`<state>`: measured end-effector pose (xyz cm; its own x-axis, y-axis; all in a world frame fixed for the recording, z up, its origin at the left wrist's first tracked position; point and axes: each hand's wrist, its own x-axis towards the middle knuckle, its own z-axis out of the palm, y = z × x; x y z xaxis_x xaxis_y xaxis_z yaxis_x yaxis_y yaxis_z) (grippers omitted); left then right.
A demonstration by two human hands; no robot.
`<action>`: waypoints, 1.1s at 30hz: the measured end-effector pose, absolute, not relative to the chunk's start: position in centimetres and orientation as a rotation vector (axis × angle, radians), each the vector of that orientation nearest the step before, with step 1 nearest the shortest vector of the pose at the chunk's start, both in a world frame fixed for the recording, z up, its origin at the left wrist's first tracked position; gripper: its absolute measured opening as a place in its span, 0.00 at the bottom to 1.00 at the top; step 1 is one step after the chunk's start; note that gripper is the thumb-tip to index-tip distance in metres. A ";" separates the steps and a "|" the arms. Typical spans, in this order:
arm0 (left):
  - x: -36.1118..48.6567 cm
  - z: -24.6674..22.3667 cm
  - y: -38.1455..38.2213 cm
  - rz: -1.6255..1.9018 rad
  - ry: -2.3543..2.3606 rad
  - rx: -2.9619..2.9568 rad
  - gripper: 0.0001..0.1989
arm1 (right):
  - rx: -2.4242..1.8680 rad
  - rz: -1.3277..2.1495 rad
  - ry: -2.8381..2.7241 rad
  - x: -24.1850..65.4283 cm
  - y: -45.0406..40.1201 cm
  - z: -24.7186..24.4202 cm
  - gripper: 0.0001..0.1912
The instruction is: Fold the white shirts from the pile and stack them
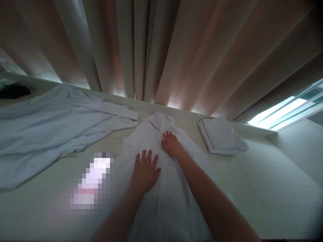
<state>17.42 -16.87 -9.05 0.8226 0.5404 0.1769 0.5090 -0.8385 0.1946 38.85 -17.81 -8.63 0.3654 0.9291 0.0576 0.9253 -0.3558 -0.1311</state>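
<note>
Long curtains hang in deep folds behind a pale flat surface.

Daylight glows along their hem, just above a raised ledge at the surface's back edge; at the right a bright window shows beside a plain light wall. A dark item, too unclear to name, lies at the far left, and a pixelated bright object sits nearer the front.

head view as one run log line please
left hand: flat on white shirt, fingers spread | right hand: on shirt, nearer collar | folded cloth: right of shirt | rumpled garment: left of shirt
</note>
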 end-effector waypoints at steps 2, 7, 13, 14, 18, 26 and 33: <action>17.4 -9.1 -16.9 0.344 0.838 2.881 0.28 | -2.528 0.058 -1.682 38.8 -18.6 -9.5 0.29; 17.4 -9.2 -17.0 0.351 0.843 2.925 0.27 | -2.624 0.009 -1.605 39.2 -19.3 -11.1 0.28; 17.3 -9.1 -16.9 0.345 0.834 2.924 0.27 | -2.681 0.015 -1.544 40.3 -18.6 -11.4 0.30; 17.3 -9.1 -16.9 0.342 0.833 2.920 0.27 | -2.686 0.009 -1.536 40.4 -18.6 -11.5 0.30; 17.2 -9.0 -16.8 0.333 0.828 2.904 0.27 | -2.719 -0.009 -1.481 40.8 -18.9 -11.7 0.31; 17.2 -9.4 -16.8 0.345 0.829 2.887 0.28 | -2.623 0.016 -1.609 39.7 -20.2 -9.9 0.31; 17.1 -9.7 -17.0 0.374 0.825 2.889 0.28 | -2.425 0.073 -1.938 33.1 -28.3 -8.8 0.34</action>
<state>17.13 -16.97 -9.66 0.8216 0.5324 0.2038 0.5045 -0.8455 0.1751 33.10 -28.28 -8.79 0.2204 0.9753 -0.0141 0.9736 -0.2208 -0.0580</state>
